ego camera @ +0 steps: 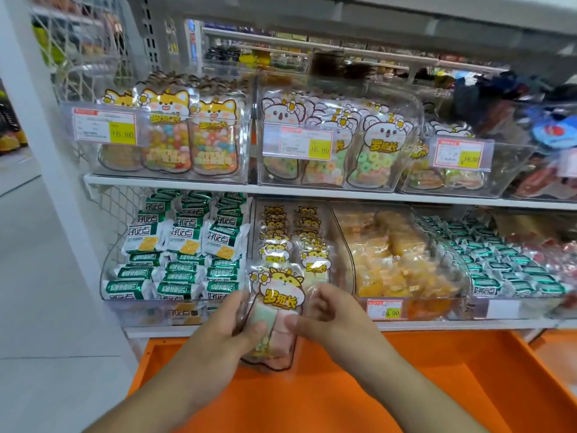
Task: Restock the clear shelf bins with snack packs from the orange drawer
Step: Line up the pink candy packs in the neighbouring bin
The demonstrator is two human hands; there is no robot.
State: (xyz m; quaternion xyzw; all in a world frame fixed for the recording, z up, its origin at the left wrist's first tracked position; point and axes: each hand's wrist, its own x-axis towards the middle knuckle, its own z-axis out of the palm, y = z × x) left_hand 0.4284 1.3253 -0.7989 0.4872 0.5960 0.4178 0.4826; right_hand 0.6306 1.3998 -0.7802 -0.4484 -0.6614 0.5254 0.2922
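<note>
Both hands hold one snack pack [274, 307] upright just above the open orange drawer [437, 385] and in front of the clear bin [343, 245] on the lower shelf, where matching cat-faced packs stand in rows (probably so its printed face lines up with theirs). The left hand [231, 329] grips the pack's left edge, fingers curled behind and thumb across the front. The right hand [324, 317] pinches the right edge, thumb forward, remaining fingers loosely bent.
</note>
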